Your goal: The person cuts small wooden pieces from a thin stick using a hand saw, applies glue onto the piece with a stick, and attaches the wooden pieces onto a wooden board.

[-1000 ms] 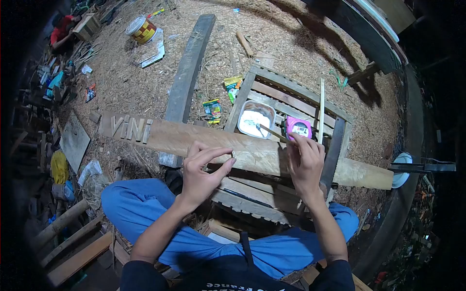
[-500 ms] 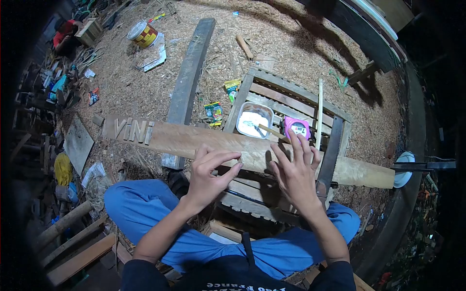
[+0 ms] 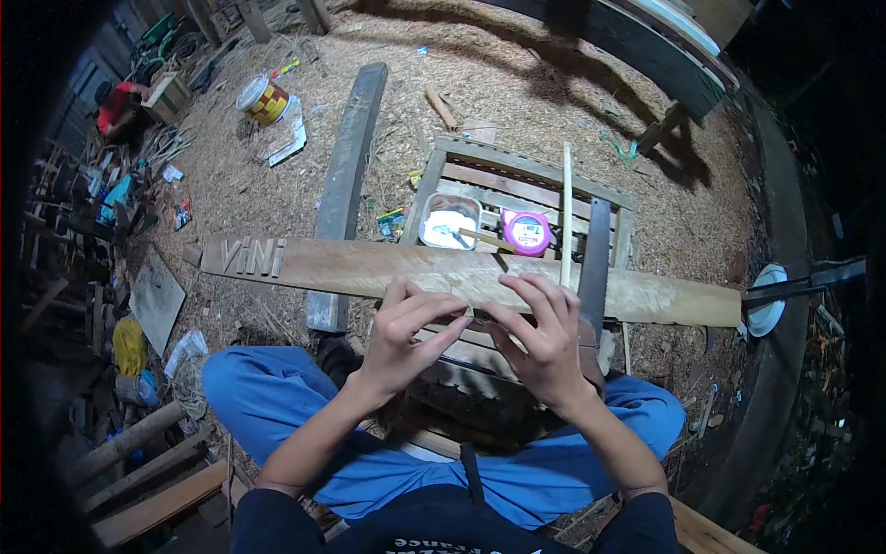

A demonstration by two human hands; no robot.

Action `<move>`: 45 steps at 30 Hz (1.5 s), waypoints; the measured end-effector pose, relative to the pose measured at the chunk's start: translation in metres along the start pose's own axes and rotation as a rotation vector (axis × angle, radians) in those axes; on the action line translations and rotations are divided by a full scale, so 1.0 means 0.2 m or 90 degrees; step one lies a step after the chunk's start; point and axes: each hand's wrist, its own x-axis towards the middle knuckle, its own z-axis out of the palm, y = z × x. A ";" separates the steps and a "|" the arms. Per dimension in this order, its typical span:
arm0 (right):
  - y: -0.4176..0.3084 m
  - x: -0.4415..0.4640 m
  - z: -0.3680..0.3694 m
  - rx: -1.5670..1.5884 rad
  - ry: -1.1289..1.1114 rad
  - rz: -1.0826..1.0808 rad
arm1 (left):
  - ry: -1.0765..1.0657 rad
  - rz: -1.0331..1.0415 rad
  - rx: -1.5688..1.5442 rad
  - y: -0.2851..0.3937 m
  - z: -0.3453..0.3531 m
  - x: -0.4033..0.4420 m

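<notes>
A long wooden board (image 3: 369,262) lies across in front of me, with raised wooden letters (image 3: 254,256) reading "VINI" at its left end. My left hand (image 3: 403,334) is closed, thumb and index finger pinching something too small to make out at the board's near edge. Close to its fingertips is my right hand (image 3: 540,340), its fingers bent and slightly apart, with nothing visible in them. Beyond the board, a square tub (image 3: 449,222) of white paste with a stick (image 3: 487,240) in it and a pink tape measure (image 3: 526,231) stand on a slatted wooden frame (image 3: 526,157).
A hand saw (image 3: 595,258) and a thin wooden strip (image 3: 567,212) lie right of the tape measure. A thick beam (image 3: 349,166) extends away at left. A bucket (image 3: 266,100) stands farther back. Another person (image 3: 117,109) in red is at the far left. A white round object (image 3: 766,300) lies right.
My right hand has moved left and down from the tape measure to beside my left fingertips. The view has shifted, and the tub, tape measure and frame now appear farther left.
</notes>
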 end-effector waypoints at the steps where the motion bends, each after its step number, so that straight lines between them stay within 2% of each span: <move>1: 0.00 -0.01 -0.01 0.022 0.011 -0.006 | -0.009 0.009 -0.004 0.02 0.01 0.00; 14: 0.00 -0.07 -0.16 0.002 0.077 -0.043 | -0.040 0.155 0.071 0.18 0.05 0.02; 22: 0.00 -0.06 -0.17 0.001 0.059 -0.059 | -0.051 0.205 0.095 0.17 0.02 0.02; 29: -0.04 0.00 -0.11 0.004 0.009 -0.101 | -0.048 0.160 0.069 0.09 -0.04 -0.06; 35: -0.14 0.12 0.03 0.022 0.025 -0.132 | -0.043 0.128 0.052 0.04 -0.22 -0.08; 43: -0.40 0.36 0.30 0.061 0.059 -0.117 | -0.038 0.083 0.072 -0.20 -0.55 -0.13; 45: -0.47 0.40 0.41 0.094 0.057 -0.086 | -0.020 0.036 0.089 -0.27 -0.62 -0.18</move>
